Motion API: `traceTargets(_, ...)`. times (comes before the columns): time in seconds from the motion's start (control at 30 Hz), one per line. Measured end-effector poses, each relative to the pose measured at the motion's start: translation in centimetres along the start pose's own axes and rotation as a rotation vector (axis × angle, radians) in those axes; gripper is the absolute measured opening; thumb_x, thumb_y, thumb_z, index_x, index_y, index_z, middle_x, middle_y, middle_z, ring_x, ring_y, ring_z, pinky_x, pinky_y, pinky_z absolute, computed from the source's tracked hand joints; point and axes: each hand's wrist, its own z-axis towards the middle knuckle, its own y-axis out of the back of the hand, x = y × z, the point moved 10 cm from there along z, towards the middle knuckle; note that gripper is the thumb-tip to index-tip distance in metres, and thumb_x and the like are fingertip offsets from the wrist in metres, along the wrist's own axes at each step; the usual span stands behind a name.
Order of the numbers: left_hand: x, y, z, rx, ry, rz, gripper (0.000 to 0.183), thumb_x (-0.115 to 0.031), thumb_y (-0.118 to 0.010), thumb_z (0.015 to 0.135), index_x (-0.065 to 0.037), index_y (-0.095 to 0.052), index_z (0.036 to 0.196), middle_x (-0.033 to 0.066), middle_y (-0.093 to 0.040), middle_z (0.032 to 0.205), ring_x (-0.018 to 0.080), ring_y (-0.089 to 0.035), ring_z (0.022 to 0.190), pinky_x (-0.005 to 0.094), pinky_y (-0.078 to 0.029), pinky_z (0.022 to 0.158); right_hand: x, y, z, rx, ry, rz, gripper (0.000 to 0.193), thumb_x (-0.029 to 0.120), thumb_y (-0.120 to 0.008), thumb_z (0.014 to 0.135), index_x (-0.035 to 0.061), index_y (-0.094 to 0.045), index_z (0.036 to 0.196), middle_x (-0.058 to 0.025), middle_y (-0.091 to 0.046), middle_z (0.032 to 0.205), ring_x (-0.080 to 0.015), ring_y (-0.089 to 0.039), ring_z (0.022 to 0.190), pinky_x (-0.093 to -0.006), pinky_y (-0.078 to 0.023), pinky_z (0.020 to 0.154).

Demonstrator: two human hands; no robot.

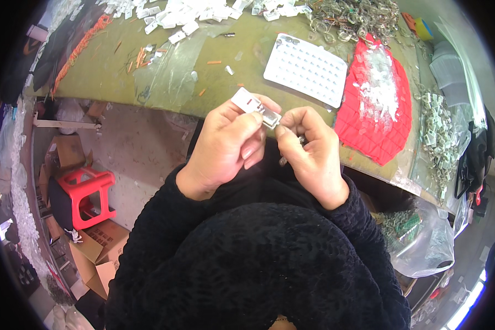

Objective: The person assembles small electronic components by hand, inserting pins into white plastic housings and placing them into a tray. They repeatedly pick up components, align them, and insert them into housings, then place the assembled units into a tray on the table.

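Above the near edge of the table, my left hand (225, 144) is closed on a small white plastic case (245, 101) with a greyish window-like part at its lower end. The thumb lies across the middle of the case. At that lower end, my right hand (313, 151) pinches a small metal piece (302, 140), mostly hidden by the fingers, that looks like a chain or ring. The right fingertips are at or very near the case's end; whether the metal is joined to it I cannot tell.
On the green table (203, 60) lie a white dimpled tray (305, 69), a red cloth (377, 140) with white bits, a heap of white cases (190, 14) and tangled metal rings (363, 16). Strung pieces (440, 137) hang at right. A red stool (88, 195) and cardboard box (102, 253) stand lower left.
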Motion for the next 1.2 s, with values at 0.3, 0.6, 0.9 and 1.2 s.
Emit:
traceTargets(0.3, -2.6, 2.0, 0.7, -0.015, -0.100, -0.137, 0.038, -0.024, -0.055, 0.100, 0.005, -0.056, 0.124, 0.0030, -0.059, 0.088, 0.0094, -0.049, 0.061, 0.0230, -0.037, 0.043, 7.1, 0.9, 0.5, 0.086, 0.461, -0.267, 0.018, 0.003, -0.065, 0.089, -0.0005, -0.060, 0.105, -0.0141, -0.061, 0.110, -0.0268, -0.060, 0.102, -0.0378, -0.048, 0.086)
traceTargets(0.6, -4.5, 4.4, 4.2, 0.028, -0.127, -0.193, 0.041, -0.021, -0.048, 0.103, 0.005, -0.049, 0.134, 0.0187, -0.066, 0.114, 0.0151, -0.060, 0.062, 0.0262, -0.052, 0.049, 16.1, -1.6, -4.8, 0.785, 0.752, 0.823, 0.026, 0.013, -0.064, 0.093, -0.0116, -0.067, 0.098, -0.0167, -0.064, 0.087, -0.0259, -0.061, 0.072, -0.0320, -0.049, 0.063)
traceTargets(0.9, -4.2, 4.2, 6.6, 0.139, -0.072, -0.237, 0.037, -0.016, -0.051, 0.101, 0.007, -0.052, 0.130, 0.0168, -0.067, 0.108, 0.0184, -0.068, 0.073, 0.0301, -0.060, 0.056, 7.4, 4.6, 13.2, 0.081, 0.361, -0.612, 0.012, 0.007, -0.065, 0.086, -0.0006, -0.064, 0.095, -0.0141, -0.066, 0.088, -0.0289, -0.065, 0.081, -0.0356, -0.051, 0.074)
traceTargets(1.2, -4.1, 4.1, 6.5, 0.141, -0.075, -0.266, 0.036, -0.015, -0.051, 0.101, 0.009, -0.052, 0.129, 0.0182, -0.065, 0.107, 0.0189, -0.069, 0.073, 0.0316, -0.061, 0.055, 4.3, 2.9, 14.9, 0.218, 0.496, -0.812, 0.006, 0.007, -0.065, 0.082, 0.0023, -0.065, 0.086, -0.0166, -0.062, 0.084, -0.0363, -0.062, 0.083, -0.0424, -0.050, 0.076)
